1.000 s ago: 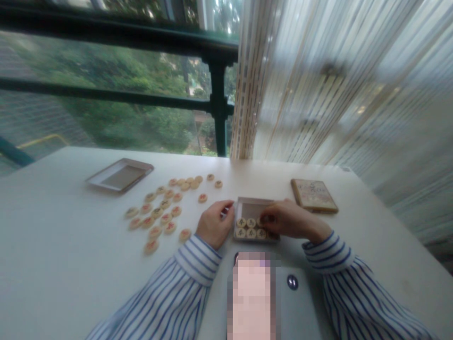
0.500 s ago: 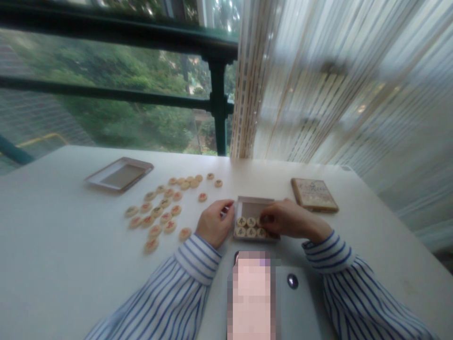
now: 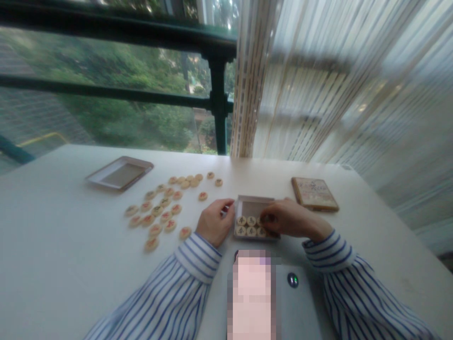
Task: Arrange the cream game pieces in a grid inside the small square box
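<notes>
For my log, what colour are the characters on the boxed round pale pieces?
Black on the visible boxed pieces, head view.

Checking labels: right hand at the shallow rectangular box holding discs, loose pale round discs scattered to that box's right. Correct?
Wrong side: the head view shows the loose pale round discs scattered left of the shallow rectangular box. The rest stands.

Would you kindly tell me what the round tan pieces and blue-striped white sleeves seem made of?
Round tan pieces: perhaps wood, matt, from their even tan; blur hides any grain, so plastic is possible. Blue-striped white sleeves: likely woven cloth, matt, from soft folds.
</notes>
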A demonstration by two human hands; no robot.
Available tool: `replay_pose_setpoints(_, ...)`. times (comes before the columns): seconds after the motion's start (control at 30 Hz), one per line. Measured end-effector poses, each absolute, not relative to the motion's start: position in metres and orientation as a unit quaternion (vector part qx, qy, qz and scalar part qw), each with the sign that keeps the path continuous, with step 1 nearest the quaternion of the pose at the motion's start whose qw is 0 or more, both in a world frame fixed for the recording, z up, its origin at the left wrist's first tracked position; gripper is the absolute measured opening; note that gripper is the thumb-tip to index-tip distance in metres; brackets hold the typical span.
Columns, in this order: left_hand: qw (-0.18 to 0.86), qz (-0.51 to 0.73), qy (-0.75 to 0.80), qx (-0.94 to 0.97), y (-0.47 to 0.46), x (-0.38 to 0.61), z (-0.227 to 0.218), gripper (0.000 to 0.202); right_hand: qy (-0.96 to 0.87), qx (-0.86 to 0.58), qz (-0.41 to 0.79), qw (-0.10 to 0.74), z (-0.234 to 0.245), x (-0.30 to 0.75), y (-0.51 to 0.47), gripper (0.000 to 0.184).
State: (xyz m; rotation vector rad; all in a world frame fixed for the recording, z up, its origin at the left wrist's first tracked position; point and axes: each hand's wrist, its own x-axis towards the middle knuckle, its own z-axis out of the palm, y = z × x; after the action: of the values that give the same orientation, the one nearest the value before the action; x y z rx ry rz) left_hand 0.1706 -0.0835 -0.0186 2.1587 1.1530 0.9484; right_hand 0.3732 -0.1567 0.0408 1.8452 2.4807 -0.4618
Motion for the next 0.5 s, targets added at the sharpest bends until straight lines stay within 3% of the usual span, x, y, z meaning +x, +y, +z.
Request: replay_pose_setpoints(0.5,0.256,0.348,0.43,0.792,-0.085,0.1712,-0.0153,0.028,0.795,0.59,-0.142,0.009,0.0409,0.3734,-0.1564,0.021)
